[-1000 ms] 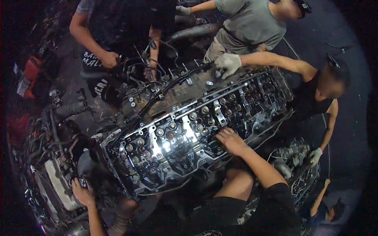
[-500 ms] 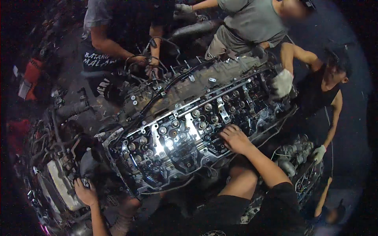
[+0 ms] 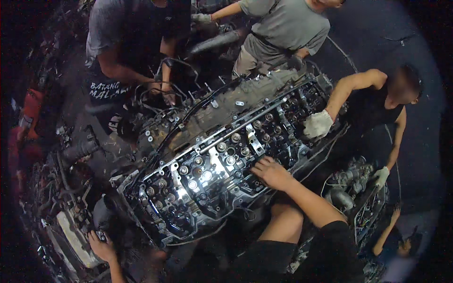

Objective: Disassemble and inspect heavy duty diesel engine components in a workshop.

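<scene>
— Right hand (image 3: 270,172) lies flat on the near edge of the engine head (image 3: 222,160), fingers spread, palm down among the valve gear, gripping nothing. Has it shifted?

— Hardly. A second ago it sat at the same spot on that edge, so it reads as a bracing hand, not a working one.

— And the left hand (image 3: 100,244)?

— Low at the near left corner, fingers curled against a dark part below the engine's end. Whether it clasps something I cannot tell; it is too dim there. It has held that place as well.

— So what has changed?

— The co-worker's gloved hand (image 3: 317,124). A second ago it rested on the far rim of the head; since then it has swung around the right end and now presses on the valve gear there, well apart from the right hand.

— What does that mean for the work?

— My guess is that the people are taking fresh holds around the engine, which lies tilted across the middle of the view, its lit bolts (image 3: 205,175) shining just left of the right hand. Two other people (image 3: 137,42) stand at the far side, hands in the hoses (image 3: 174,70).
</scene>
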Motion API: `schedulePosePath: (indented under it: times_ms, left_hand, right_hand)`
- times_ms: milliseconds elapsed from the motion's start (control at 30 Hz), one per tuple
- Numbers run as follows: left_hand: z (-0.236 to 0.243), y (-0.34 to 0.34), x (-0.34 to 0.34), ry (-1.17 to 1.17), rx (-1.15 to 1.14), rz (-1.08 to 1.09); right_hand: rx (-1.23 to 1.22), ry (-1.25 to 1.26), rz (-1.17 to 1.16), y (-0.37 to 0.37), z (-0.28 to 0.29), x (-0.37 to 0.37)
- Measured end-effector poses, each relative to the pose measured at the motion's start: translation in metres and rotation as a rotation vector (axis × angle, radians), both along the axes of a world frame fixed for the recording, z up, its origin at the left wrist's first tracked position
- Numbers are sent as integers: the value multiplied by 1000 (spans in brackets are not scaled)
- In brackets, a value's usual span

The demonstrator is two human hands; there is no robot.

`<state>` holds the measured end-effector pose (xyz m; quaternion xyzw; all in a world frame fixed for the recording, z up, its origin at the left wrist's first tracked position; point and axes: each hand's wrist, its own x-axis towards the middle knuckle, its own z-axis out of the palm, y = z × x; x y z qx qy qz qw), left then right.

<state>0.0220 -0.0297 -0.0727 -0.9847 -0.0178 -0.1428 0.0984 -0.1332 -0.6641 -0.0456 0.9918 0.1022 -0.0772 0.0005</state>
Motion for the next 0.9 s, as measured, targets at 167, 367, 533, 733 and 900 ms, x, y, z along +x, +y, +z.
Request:
schedulePosePath:
  times_ms: [167, 367, 533, 733, 900]
  left_hand:
    - [-19, 27, -2, -145, 22, -141]
    - [-26, 19, -2, -120, -18, -90]
    - [-31, 36, -8, -81, -30, -15]
    - [-12, 16, -3, -108, -30, -121]
    - [4, -10, -6, -22, -66, -26]
  right_hand:
    - [34, -43, 31, 3, 8, 2]
    - [-55, -24, 49, -3, -1, -6]
    - [2, 41, -49, 9, 2, 5]
    - [6, 35, -2, 6, 17, 2]
    - [20, 98, -91, 11, 13, 3]
